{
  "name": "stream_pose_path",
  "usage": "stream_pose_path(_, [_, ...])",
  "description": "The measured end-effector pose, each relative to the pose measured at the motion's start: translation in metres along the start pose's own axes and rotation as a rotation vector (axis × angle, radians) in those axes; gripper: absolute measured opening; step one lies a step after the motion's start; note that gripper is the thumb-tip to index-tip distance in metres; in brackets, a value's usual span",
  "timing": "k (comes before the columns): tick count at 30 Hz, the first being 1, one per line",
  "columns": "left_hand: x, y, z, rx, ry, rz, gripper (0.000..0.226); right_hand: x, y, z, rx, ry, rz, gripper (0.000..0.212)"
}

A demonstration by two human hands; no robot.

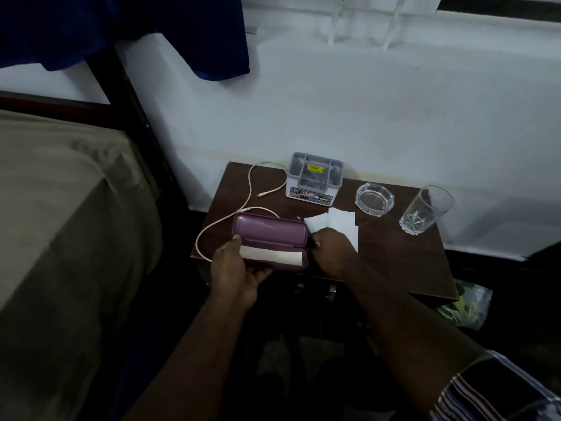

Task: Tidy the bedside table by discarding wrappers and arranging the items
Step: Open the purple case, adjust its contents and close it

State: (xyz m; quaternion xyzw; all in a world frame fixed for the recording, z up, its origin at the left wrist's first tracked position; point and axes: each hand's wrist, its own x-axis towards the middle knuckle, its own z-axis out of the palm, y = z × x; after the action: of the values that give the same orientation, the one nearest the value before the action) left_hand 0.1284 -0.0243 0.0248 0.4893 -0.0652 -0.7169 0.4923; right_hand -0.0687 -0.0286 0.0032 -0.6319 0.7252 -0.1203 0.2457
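Note:
A purple glasses case lies open at the front left of the dark wooden bedside table, with a pale cloth in its lower half. My left hand grips the case from its left end and underneath. My right hand is at the case's right end, fingers closed on a small dark item that I cannot identify. White paper pieces lie just behind my right hand. A pink-white cable loops across the table's left side.
A grey organiser box stands at the back. A glass ashtray and a drinking glass sit to the right. The bed is on the left. A clear bag lies on the floor at the right.

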Motion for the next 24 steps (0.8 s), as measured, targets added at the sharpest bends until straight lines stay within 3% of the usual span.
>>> stream_pose_path(3, [0.000, -0.001, 0.000, -0.045, -0.033, 0.015, 0.033, -0.010, -0.001, -0.012, 0.301, 0.206, 0.160, 0.017])
stream_pose_path(5, [-0.004, -0.001, 0.001, -0.076, -0.062, 0.002, 0.034, -0.019, -0.005, -0.021, 0.664, 0.312, 0.299, 0.014])
stream_pose_path(8, [-0.009, -0.004, 0.003, -0.123, -0.124, -0.031, 0.037, -0.040, -0.021, -0.027, 1.294, 0.251, 0.507, 0.013])
stream_pose_path(10, [-0.013, -0.007, 0.005, -0.126, -0.177, -0.028, 0.039, -0.053, -0.030, -0.027, 1.499, 0.166, 0.550, 0.016])
stream_pose_path(15, [-0.026, -0.013, 0.001, -0.081, -0.316, -0.072, 0.040, -0.065, -0.037, -0.032, 1.627, 0.176, 0.495, 0.020])
stream_pose_path(24, [-0.049, -0.015, -0.004, 0.098, -0.452, -0.208, 0.056, -0.076, -0.047, -0.067, 1.424, 0.310, 0.321, 0.032])
